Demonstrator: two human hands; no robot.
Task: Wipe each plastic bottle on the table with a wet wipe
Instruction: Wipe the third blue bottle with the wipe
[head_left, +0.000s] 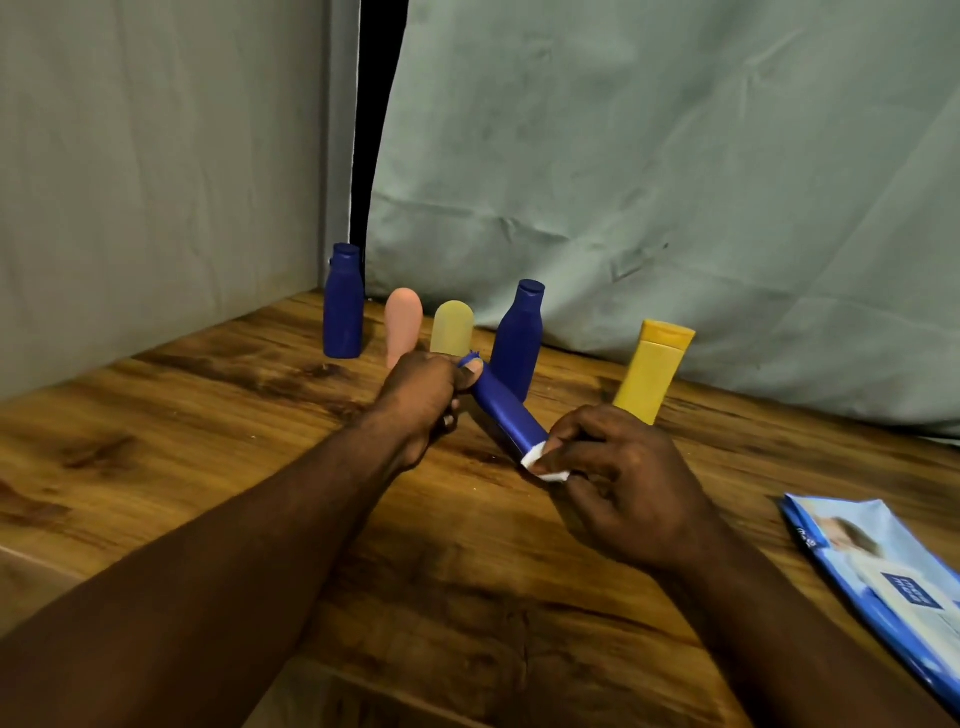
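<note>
One blue bottle (506, 410) lies tilted at centre frame over the wooden table (208, 415). The left hand (423, 397) grips its upper end, fingers curled round it. The right hand (618, 478) pinches a white wet wipe (540, 462) against its lower end. Behind, across mid-frame, stand a dark blue bottle (343, 306), a pink bottle (402, 332), a pale yellow bottle (452, 327), a second dark blue bottle (519, 338) and a yellow tube (652, 371). A wipes pack (883, 571) lies at lower right.
</note>
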